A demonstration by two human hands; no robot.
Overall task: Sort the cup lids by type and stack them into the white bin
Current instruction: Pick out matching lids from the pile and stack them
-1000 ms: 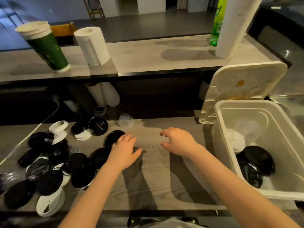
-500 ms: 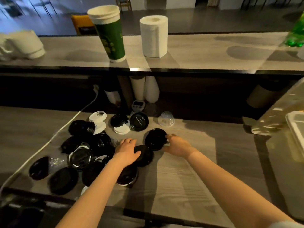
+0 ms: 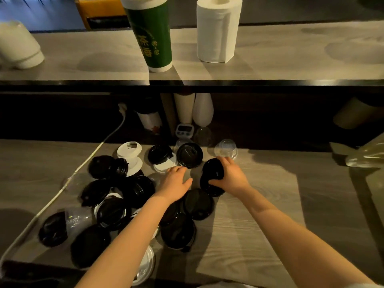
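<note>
Several black cup lids (image 3: pixel 116 213) lie scattered on the lower wooden counter, mixed with white lids (image 3: pixel 129 150) and a clear dome lid (image 3: pixel 226 148). My right hand (image 3: pixel 230 176) grips a black lid (image 3: pixel 212 173), tilted up on edge, with thumb below and fingers over its top rim. My left hand (image 3: pixel 175 181) hovers flat with relaxed fingers over the counter between a white lid (image 3: pixel 164 166) and another black lid (image 3: pixel 197 203). The white bin is out of view.
A white cable (image 3: pixel 52 201) runs along the left of the pile. A small timer (image 3: pixel 184 129) and cup stacks (image 3: pixel 193 108) stand at the back. On the upper shelf are a green cup stack (image 3: pixel 152 34), a paper roll (image 3: pixel 217 30) and white cups (image 3: pixel 17 46).
The view swung left, so the bin left the frame. My right hand reached a black lid and took hold of it, tilting it up. My left hand moved forward over the pile.
</note>
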